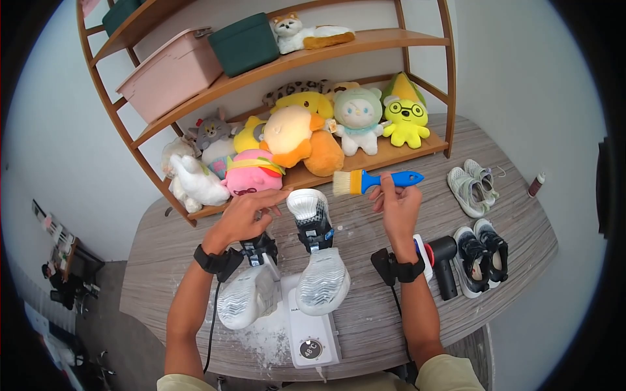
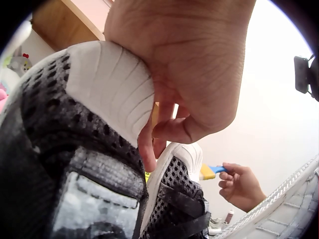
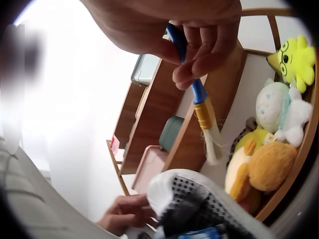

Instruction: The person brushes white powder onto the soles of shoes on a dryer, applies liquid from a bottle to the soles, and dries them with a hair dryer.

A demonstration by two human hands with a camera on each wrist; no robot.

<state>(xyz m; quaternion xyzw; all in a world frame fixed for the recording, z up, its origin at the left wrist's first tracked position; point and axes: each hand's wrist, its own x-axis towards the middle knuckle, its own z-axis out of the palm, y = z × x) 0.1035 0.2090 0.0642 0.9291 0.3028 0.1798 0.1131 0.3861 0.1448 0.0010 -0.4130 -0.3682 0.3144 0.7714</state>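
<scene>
My right hand (image 1: 399, 210) pinches the blue handle of a brush (image 1: 355, 182), its pale bristles pointing left; in the right wrist view the brush (image 3: 199, 94) hangs bristles down. My left hand (image 1: 241, 221) is at the toe of the left black-and-white shoe (image 1: 259, 249), fingers reaching past it towards the right black-and-white shoe (image 1: 312, 218). In the left wrist view the hand (image 2: 184, 69) overlaps the near shoe's white toe (image 2: 112, 84); whether it presses is unclear. Two more shoes (image 1: 323, 283) show white soles in front, around a white device (image 1: 313, 326) reading 48°C.
Plush toys (image 1: 293, 137) and bins (image 1: 169, 72) fill the wooden shelf (image 1: 365, 40) behind. At the right are grey-white shoes (image 1: 469, 192), black shoes (image 1: 471, 260), a black tool (image 1: 445, 270) and a small bottle (image 1: 536, 185). White powder (image 1: 264, 342) lies by the device.
</scene>
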